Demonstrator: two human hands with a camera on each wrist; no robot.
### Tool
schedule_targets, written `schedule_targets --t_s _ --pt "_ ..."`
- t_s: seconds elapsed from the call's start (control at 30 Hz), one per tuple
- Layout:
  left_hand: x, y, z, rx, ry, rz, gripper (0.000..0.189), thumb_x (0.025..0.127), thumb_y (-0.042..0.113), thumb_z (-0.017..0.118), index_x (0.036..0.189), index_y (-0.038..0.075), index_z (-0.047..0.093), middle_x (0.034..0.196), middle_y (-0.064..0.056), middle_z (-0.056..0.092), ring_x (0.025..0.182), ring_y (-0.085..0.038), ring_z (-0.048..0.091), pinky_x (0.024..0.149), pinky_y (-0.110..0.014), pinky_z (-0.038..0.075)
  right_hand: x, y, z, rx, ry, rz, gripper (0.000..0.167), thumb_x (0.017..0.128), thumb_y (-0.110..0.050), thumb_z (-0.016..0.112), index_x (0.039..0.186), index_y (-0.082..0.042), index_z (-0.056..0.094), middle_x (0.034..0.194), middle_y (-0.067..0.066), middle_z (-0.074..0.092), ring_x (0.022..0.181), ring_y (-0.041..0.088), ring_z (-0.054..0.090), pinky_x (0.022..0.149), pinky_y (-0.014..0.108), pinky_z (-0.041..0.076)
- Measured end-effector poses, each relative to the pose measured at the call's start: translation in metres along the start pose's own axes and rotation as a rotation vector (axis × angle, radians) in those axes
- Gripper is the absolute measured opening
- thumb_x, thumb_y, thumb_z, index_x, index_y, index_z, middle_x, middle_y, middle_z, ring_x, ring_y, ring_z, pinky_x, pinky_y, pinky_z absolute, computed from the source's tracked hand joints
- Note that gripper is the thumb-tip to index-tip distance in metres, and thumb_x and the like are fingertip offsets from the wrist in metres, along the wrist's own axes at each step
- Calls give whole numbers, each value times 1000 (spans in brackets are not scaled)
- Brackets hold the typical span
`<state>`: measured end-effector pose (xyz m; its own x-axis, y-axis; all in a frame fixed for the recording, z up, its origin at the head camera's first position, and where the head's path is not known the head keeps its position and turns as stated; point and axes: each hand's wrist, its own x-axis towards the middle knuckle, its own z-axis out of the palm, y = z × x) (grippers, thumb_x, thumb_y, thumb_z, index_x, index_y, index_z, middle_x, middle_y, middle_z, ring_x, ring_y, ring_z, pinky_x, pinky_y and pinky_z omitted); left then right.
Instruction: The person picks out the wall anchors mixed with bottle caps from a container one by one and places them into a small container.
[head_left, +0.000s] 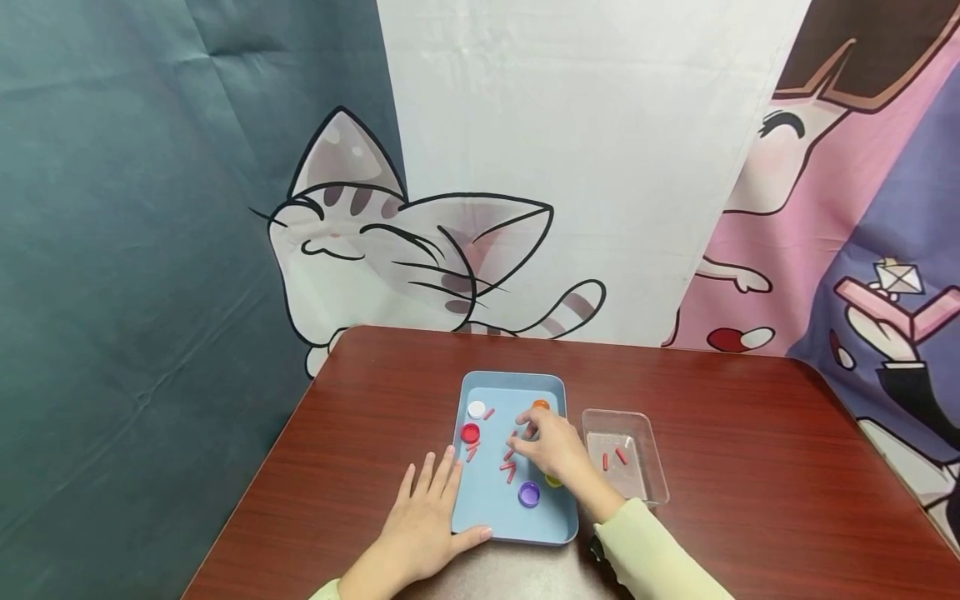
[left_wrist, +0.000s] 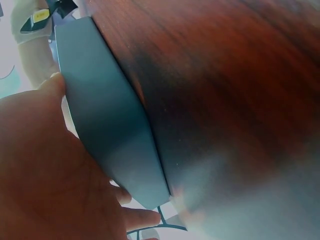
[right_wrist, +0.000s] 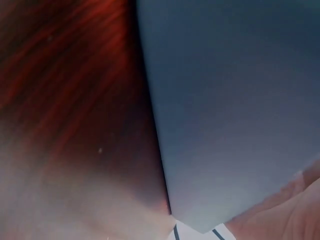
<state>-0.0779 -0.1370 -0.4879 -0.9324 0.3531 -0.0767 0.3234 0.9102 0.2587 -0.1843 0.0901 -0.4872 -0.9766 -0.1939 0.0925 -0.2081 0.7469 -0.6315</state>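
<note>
My left hand (head_left: pixel 423 525) lies with fingers spread at the near left corner of a blue tray (head_left: pixel 517 529), its thumb touching the rim. Over the tray's right half reaches my right hand (head_left: pixel 557 446), thumb and forefinger bent and apart above a small red stick (head_left: pixel 509 455). Other short red sticks lie about the tray. A white cap (head_left: pixel 476 409), a red cap (head_left: pixel 470 432) and a purple cap (head_left: pixel 528 494) are there too. An orange cap (head_left: pixel 541 404) and a yellow cap (head_left: pixel 553 481) are partly hidden by the right hand.
A clear plastic box (head_left: pixel 651 458) stands just right of the tray, with two red sticks inside. Both rest on a dark red-brown wooden table (head_left: pixel 750 467). Behind the table hangs a cartoon-printed cloth (head_left: pixel 600 150). The wrist views mostly show the tray's outer walls.
</note>
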Motion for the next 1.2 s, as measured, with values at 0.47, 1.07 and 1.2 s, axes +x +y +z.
schedule_targets --t_s 0.47,1.07,1.2 --pt "0 -4 5 -30 40 29 102 90 77 48 157 1 32 168 -17 19 151 -46 19 118 -66 15 6 -4 11 -192 -42 62 35 79 -36 86 100 -12 71 80 -3 64 70 16 58 63 36 50" --pt "0 -1 3 22 23 18 102 90 79 45 158 3 32 168 -15 20 152 -44 20 119 -64 18 14 -8 17 -287 -40 109 32 75 -40 87 86 -17 69 79 -1 65 72 23 60 63 44 52" --pt "1 -2 4 23 26 21 102 90 78 45 158 2 32 168 -15 19 152 -44 20 119 -64 18 16 -8 17 -299 -37 110 30 74 -38 87 85 -17 69 78 -1 65 72 24 61 63 43 52"
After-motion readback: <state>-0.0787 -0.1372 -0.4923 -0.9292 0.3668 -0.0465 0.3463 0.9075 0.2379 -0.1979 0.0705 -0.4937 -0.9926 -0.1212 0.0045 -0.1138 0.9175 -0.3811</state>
